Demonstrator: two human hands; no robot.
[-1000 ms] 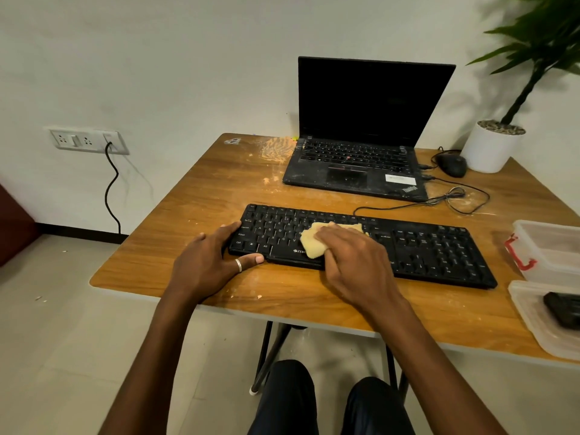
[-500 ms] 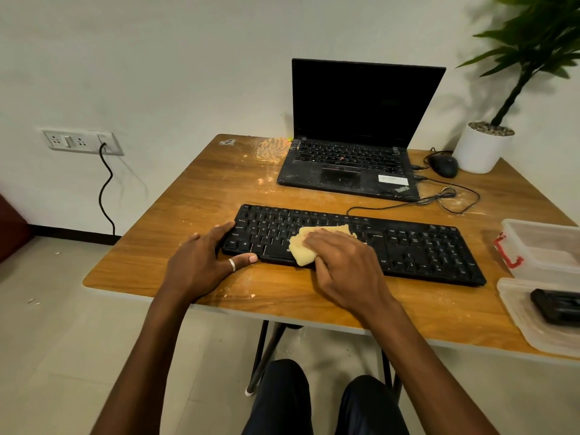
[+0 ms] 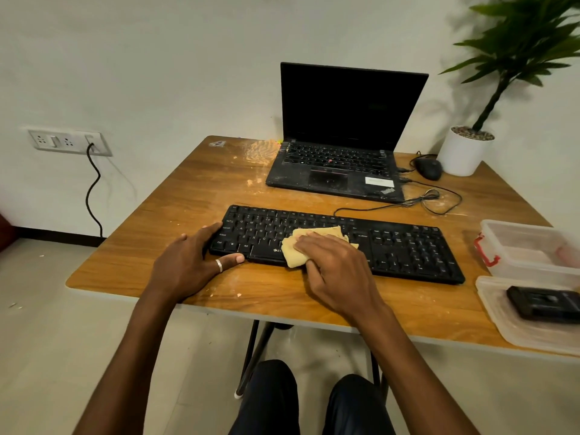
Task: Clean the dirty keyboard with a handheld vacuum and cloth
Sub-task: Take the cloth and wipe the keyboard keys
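Note:
A black keyboard (image 3: 408, 249) lies across the middle of the wooden table (image 3: 194, 196). My left hand (image 3: 188, 262) grips its left end, fingers over the side edge and thumb along the front edge. A folded yellow cloth (image 3: 317, 233) lies on the keys left of centre. My right hand (image 3: 335, 268) holds it down against the keys, fingers over the top and thumb at its near edge. A black device (image 3: 546, 304), apparently the handheld vacuum, lies in a clear plastic lid (image 3: 502, 324) at the right edge.
An open black laptop (image 3: 335, 171) stands behind the keyboard, with a mouse (image 3: 429, 168), a looped cable (image 3: 433, 199) and a potted plant (image 3: 464, 152) at the back right. A clear plastic box (image 3: 527, 246) sits at the right. Crumbs and dust marks dot the table.
My right hand has shifted the cloth slightly over the middle keys. My left hand has kept its hold on the keyboard's left end. The view has moved a little.

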